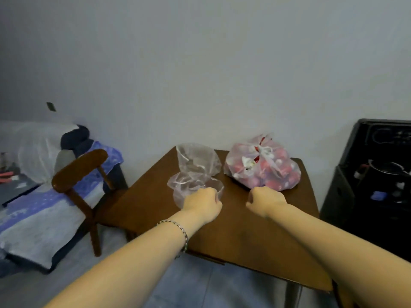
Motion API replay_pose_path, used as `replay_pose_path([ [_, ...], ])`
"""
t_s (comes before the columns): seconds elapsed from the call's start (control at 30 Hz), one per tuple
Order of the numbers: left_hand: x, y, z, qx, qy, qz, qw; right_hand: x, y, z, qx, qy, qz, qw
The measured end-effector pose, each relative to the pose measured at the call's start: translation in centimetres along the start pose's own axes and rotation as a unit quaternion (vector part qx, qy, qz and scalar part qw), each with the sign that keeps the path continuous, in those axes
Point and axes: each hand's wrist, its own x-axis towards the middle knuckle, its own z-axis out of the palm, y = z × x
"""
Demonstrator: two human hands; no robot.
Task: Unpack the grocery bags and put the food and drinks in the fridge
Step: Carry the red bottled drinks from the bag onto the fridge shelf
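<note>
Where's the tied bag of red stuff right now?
Head view: the tied bag sits far right on the table, beside the clear bag, just beyond the right hand.

Dim, even, bluish indoor light falls across a grey wall [200,63] and a brown table [255,236], the wall darkening toward its upper left corner. Shadows under the forearms [133,258] are faint and soft. The frame is smeared: the clear bag [195,161] and the tied bag [262,167] near the table's far edge lack crisp detail. Wide-angle distortion bends the chair [80,172] and black cabinet [373,185] at the sides.
</note>
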Motion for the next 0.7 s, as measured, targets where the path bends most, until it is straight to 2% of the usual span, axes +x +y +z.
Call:
replay_pose_path([
  [0.17,10.7,1.3,1.8,-0.005,-0.011,0.053,0.999,8.0,4.4,1.3,0.038,0.012,0.097,0.994],
  [0.3,17.7,1.8,4.0,-0.005,-0.020,0.055,0.998,14.1,7.9,2.8,0.052,0.008,0.142,0.988],
  [0.53,32.2,3.0,6.1,-0.061,-0.025,0.036,0.997,30.3,14.5,3.0,0.119,0.010,0.191,0.974],
  [0.7,39.7,3.5,7.3,-0.171,-0.058,-0.008,0.984,39.5,17.1,2.7,0.133,0.031,0.183,0.974],
])
